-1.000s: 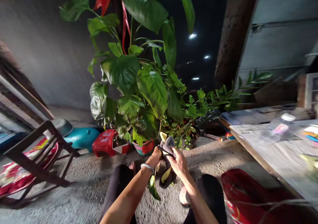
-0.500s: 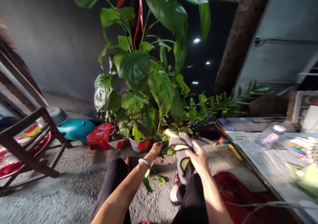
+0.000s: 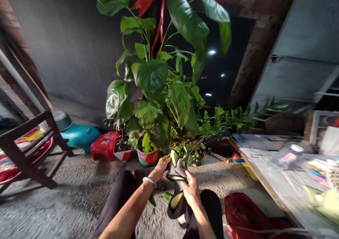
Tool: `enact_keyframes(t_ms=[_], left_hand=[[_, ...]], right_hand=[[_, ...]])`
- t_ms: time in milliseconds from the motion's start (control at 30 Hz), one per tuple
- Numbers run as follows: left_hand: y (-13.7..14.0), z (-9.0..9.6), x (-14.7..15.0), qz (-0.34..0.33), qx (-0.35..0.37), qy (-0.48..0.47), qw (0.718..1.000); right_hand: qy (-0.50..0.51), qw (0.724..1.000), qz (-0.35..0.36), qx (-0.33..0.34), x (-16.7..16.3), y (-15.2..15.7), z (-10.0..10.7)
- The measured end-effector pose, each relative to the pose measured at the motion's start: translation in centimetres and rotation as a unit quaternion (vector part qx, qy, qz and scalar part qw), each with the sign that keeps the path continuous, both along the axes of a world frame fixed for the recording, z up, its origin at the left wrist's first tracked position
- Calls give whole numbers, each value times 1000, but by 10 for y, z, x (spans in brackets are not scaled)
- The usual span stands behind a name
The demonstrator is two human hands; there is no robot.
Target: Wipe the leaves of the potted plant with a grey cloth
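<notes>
My right hand (image 3: 191,186) is closed around a bunched grey cloth (image 3: 180,166) with black edging and pale yellow-green patches, held up between my knees. My left hand (image 3: 162,166), a pale bangle on its wrist, reaches to the low leaves at the foot of the plants. Its fingers are bent together; what they pinch is hidden. A small leafy plant (image 3: 194,149) stands just beyond the cloth. Behind my left hand is a red and green pot (image 3: 148,157) under a tall broad-leaved plant (image 3: 149,78). A loose green leaf (image 3: 167,196) lies on the ground.
At left stand a wooden chair (image 3: 31,143), a teal animal-shaped seat (image 3: 82,136) and a red stool (image 3: 104,145). A table (image 3: 261,172) bearing a clear bottle (image 3: 290,156) is on the right. A red bag-like thing (image 3: 241,210) lies beside my right leg.
My right hand and the cloth have come lower and leftward, nearer my left hand. My left hand stays low by the plants. The view has shifted a little.
</notes>
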State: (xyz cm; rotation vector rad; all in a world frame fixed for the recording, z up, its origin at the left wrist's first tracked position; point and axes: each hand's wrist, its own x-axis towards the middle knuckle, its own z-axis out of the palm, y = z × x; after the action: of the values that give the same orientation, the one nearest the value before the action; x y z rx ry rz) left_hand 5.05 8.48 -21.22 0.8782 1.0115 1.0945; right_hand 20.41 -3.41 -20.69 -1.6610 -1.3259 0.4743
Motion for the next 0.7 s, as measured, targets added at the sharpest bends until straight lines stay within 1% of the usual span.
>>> enact_keyframes(t_ms=[33, 100, 167, 200, 233, 267, 300, 333, 400, 467, 500, 533, 567, 600, 633, 700], left_hand=[[-1, 2, -4, 27, -19, 5, 999], [-3, 10, -16, 96, -79, 12, 992], [-3, 22, -36, 174, -137, -5, 975], [-2, 29, -48, 213, -149, -28, 965], [-1, 37, -61, 247, -146, -60, 956], [0, 46, -73, 271, -129, -98, 949], [1, 56, -83, 279, -102, -137, 945], [3, 67, -90, 274, -71, -173, 943], [5, 88, -94, 237, -14, -218, 947], [7, 107, -85, 190, 22, -224, 956], [7, 115, -77, 171, 35, -218, 960], [8, 122, -69, 154, 47, -212, 964], [8, 127, -62, 141, 59, -209, 966], [8, 131, -56, 133, 65, -208, 967], [8, 133, -52, 129, 66, -207, 968], [9, 133, -51, 126, 58, -201, 970]], right_hand=[[12, 1000, 0, -12, 4, 1, 4], [25, 999, 2, -32, 13, 3, 12], [37, 998, 10, -45, 20, 2, 20], [45, 998, 12, -50, 23, -1, 25], [54, 997, 12, -49, 26, -4, 31], [66, 997, 10, -42, 28, -9, 41], [80, 996, 10, -29, 28, -13, 54], [95, 995, 16, -10, 27, -16, 70], [118, 991, 49, 39, 18, -17, 114], [118, 984, 91, 96, -1, -9, 161], [107, 980, 102, 133, -12, -1, 181], [93, 976, 104, 166, -24, 8, 197], [75, 973, 103, 191, -35, 17, 207], [54, 972, 104, 201, -45, 24, 211], [32, 974, 112, 194, -52, 28, 209], [-3, 980, 140, 140, -59, 25, 194]])
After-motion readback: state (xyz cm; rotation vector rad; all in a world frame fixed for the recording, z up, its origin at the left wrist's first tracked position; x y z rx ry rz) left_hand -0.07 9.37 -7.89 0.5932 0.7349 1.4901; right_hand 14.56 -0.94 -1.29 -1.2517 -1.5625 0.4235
